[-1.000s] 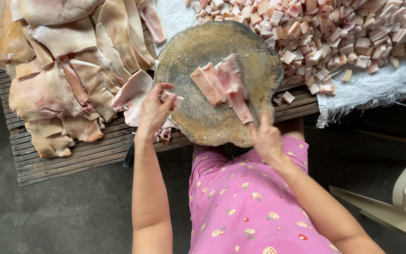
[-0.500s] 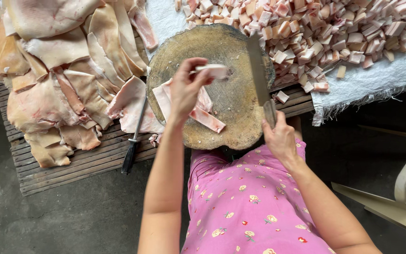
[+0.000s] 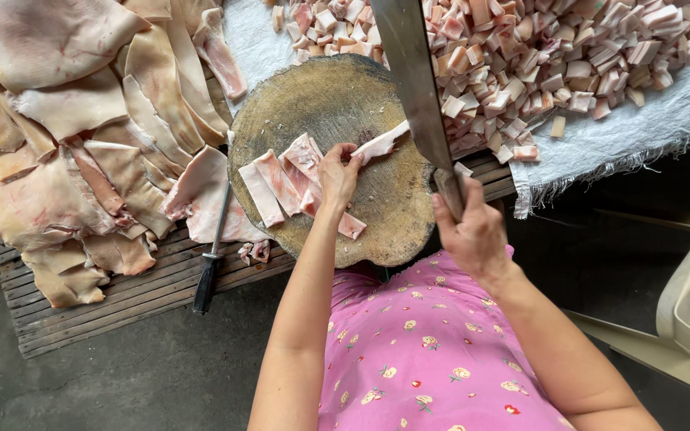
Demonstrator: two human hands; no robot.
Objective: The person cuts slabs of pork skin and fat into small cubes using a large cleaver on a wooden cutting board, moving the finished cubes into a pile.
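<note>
A round wooden chopping block point(image 3: 377, 104) sits on a slatted wooden desk point(image 3: 121, 299) and carries several strips of raw pork skin point(image 3: 277, 182) lying side by side, their long axes running roughly from upper left to lower right across the block. The left hand point(image 3: 335, 177) rests on these strips, its fingers point(image 3: 346, 153) pinched closed on one end of a single strip point(image 3: 381, 144) that slants up and to the right toward the blade. The right hand point(image 3: 473, 233) is wrapped tight around the handle of a long cleaver point(image 3: 413, 76), whose blade stands over the right side of the block and points straight away from the person, its long axis nearly vertical in the view. Beyond the block, a white cloth point(image 3: 648, 132) holds a heap of diced pork pieces point(image 3: 537, 56). To the left, large sheets of pork skin point(image 3: 81, 136) are piled on the desk, and a sharpening steel point(image 3: 211, 255) lies just beside the block.
</note>
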